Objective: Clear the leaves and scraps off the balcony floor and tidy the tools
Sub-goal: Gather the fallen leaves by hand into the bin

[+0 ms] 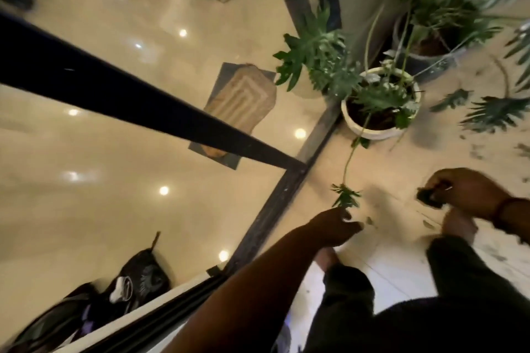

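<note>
- The person's dark trouser legs [464,275] fill the lower right, with bare feet [457,222] on the pale balcony floor [395,272].
- The left hand [335,225] reaches forward and down beside the dark door track [275,209]; its fingers [348,213] are drawn together at the tip of a cut leaf [345,198], though blur keeps me from telling whether they pinch it or only touch it.
- That leaf lies on the floor with its long thin stem [351,157] running up toward the white pot [381,104].
- The right hand [464,190], with a band at the wrist, is curled around a small dark tool [428,198]; the fingers are clamped on it. What kind of tool it is cannot be made out.
- Small leaf scraps [370,221] lie on the floor just beside the left hand, and more scraps [476,152] are scattered farther right.
- Larger cut fronds [493,113] lie on the floor to the right of the white pot.
- The white pot holds a green plant and stands against the door track; a dark pot [430,51] with taller foliage stands behind it.
- Through the glass on the left a doormat [243,103] lies on the glossy indoor floor.
</note>
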`<state>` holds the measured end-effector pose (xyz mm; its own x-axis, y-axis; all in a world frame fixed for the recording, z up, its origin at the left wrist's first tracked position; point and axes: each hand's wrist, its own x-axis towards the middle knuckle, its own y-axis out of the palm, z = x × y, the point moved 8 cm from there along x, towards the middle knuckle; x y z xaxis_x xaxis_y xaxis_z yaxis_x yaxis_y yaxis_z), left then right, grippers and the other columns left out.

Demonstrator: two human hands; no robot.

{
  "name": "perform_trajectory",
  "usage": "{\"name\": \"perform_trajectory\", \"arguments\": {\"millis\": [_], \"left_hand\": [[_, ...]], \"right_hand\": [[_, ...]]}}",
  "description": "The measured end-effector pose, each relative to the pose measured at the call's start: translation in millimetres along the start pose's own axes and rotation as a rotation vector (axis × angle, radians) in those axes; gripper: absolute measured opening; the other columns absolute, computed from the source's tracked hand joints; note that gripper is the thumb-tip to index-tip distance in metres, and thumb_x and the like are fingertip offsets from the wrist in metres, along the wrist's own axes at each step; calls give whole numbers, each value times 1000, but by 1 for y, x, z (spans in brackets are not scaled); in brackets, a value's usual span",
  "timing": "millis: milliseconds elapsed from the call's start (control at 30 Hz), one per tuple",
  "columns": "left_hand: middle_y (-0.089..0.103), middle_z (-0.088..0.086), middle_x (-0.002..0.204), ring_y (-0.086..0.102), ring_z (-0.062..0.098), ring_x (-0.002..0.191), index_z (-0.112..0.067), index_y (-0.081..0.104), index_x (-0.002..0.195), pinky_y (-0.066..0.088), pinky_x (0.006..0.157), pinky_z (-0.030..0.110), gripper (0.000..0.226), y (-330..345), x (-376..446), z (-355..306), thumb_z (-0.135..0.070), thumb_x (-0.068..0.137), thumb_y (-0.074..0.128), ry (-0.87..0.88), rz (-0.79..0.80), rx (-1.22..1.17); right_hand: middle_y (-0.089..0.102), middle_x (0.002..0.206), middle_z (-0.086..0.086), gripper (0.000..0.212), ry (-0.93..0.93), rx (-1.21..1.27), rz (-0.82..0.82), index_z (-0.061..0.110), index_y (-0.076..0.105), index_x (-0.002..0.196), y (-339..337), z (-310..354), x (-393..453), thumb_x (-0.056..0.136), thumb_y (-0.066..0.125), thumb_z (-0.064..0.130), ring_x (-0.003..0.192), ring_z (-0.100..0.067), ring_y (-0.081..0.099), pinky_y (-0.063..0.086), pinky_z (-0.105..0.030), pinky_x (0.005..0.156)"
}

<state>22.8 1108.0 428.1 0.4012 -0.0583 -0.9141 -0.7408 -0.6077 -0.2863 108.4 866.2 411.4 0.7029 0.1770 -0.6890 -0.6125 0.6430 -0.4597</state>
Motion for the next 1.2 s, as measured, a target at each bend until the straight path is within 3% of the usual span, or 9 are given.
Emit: {"name": "perform_trajectory", "arguments": {"millis": [100,233,433,533,600,733,867,1000,1200], "left_hand": [[49,5,142,50,19,120,-12,55,133,38,99,29,46,14,52,6,-42,99,54,9,51,-156],[61,18,113,53,13,79,-2,62,116,44,68,18,22,37,124,16,-15,98,58,-5,84,-486],[57,3,118,53,23,117,-20,52,130,41,97,37,68,115,245,18,-43,67,63,-51,205,-908],[61,5,102,56,23,104,-12,55,128,47,82,28,57,147,295,23,-37,77,64,-56,234,-1150],[65,3,88,60,17,89,-9,61,115,52,71,23,27,164,324,28,-23,92,59,-62,251,-1276],[66,18,112,68,24,92,4,57,127,59,68,27,34,179,362,49,-9,96,55,-117,229,-1388],[67,9,88,67,17,70,-4,60,103,56,59,25,20,175,388,73,-1,101,41,-174,192,-1423],[69,8,87,67,20,72,-6,61,102,56,62,30,22,148,410,108,1,101,40,-213,59,-1415],[63,11,91,56,18,73,-3,58,112,50,65,25,21,97,446,137,0,101,40,-178,-11,-1365]], "right_hand": [[68,81,-10,19,77,88,35,17,67,76,44,-28,32,77,74,-1,79,-29,61,43,-31,73],[68,77,-16,11,230,385,105,8,70,88,107,-64,74,81,73,-1,66,-28,63,55,-29,60],[67,74,-9,12,408,625,202,10,67,86,178,-123,143,87,65,-1,64,-17,63,56,-23,58],[68,79,-10,13,428,643,261,10,66,90,193,-152,174,86,66,-2,70,-19,65,55,-22,56],[70,85,-10,19,417,597,308,9,63,98,201,-167,194,83,71,0,74,-18,68,55,-24,59],[70,88,-15,34,407,493,349,4,59,103,213,-186,231,75,77,-3,74,-20,70,58,-31,62],[67,96,-13,31,315,138,385,11,60,100,211,-192,277,80,79,24,76,-23,65,53,-29,64],[61,121,-13,32,110,-471,257,11,59,114,190,-189,344,91,66,33,110,-29,56,42,-30,87],[41,144,-21,64,6,-664,178,15,34,147,198,-172,442,92,61,32,131,-39,42,38,-45,108]]}}
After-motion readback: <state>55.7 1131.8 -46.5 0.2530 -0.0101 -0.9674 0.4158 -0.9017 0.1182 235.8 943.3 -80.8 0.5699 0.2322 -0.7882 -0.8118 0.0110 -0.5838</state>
